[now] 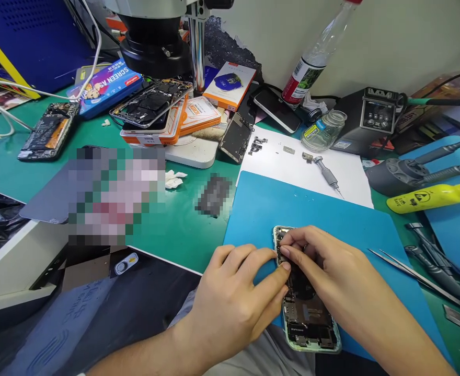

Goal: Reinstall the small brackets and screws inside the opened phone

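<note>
An opened phone with its insides showing lies on a blue mat near the front edge of the bench. My left hand grips the phone's left side, fingers curled against the frame. My right hand rests over the phone's upper half, fingertips pinched together on a small part inside it, too small to name. The phone's top end is partly hidden by both hands.
Tweezers and dark tools lie right of the mat. A white sheet behind holds small parts and a screwdriver. Further back are a microscope, stacked phones, boxes, a bottle, a jar and a soldering station.
</note>
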### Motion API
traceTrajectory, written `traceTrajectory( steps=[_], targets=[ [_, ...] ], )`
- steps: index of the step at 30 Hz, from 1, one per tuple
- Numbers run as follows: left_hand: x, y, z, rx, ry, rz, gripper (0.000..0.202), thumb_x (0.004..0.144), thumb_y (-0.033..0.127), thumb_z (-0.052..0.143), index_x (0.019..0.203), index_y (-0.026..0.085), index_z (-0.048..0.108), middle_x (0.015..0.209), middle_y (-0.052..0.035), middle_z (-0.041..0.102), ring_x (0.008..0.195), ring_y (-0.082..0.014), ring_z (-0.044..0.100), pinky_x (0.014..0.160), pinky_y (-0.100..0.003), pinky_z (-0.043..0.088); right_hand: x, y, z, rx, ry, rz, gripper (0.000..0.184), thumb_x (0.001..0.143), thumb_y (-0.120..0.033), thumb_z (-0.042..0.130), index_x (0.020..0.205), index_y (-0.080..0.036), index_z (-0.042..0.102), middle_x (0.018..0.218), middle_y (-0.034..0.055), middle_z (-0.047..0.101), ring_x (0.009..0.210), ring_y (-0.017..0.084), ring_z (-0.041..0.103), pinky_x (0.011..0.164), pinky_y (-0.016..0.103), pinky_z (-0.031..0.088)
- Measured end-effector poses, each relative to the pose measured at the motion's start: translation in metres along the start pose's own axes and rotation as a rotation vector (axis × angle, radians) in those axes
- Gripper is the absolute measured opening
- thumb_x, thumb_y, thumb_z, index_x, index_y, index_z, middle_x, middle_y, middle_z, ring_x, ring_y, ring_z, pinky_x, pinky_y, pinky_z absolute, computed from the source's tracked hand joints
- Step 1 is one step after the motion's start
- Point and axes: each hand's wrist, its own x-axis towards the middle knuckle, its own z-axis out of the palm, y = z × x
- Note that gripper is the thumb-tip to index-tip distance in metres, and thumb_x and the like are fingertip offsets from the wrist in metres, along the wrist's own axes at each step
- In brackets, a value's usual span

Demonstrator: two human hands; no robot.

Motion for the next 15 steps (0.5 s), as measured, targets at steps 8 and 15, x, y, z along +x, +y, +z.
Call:
traceTrajectory(
  steps=[8,15],
  targets=[
    [-0.001,0.000,0.002,-0.007,0.000,-0.003,0.026,0.103,0.025,0.065,0.128,0.024,0.071,0.128,0.0001,0.074,0.114,-0.0193,0.061,0.091,-0.039,0.042,-0.005,-0.004,-0.010,0.091,0.090,-0.002,0.024,0.101,-0.052,0.058,0.101,-0.030,0.068,0.086,-0.0044,0.073,0.070,0.013,0.069,0.060,0.025,0.052],
    [0.005,0.006,-0.010,-0.023,-0.149,-0.057,0.035,0.108,0.026,0.056,0.143,0.026,0.062,0.134,-0.0002,0.069,0.115,-0.0204,0.059,0.092,-0.039,0.041,0.001,0.004,-0.017,-0.352,0.290,-0.291,0.014,0.107,-0.040,0.058,0.108,-0.029,0.067,0.106,-0.0039,0.071,0.080,0.011,0.066,0.068,0.027,0.047]
  ],
)
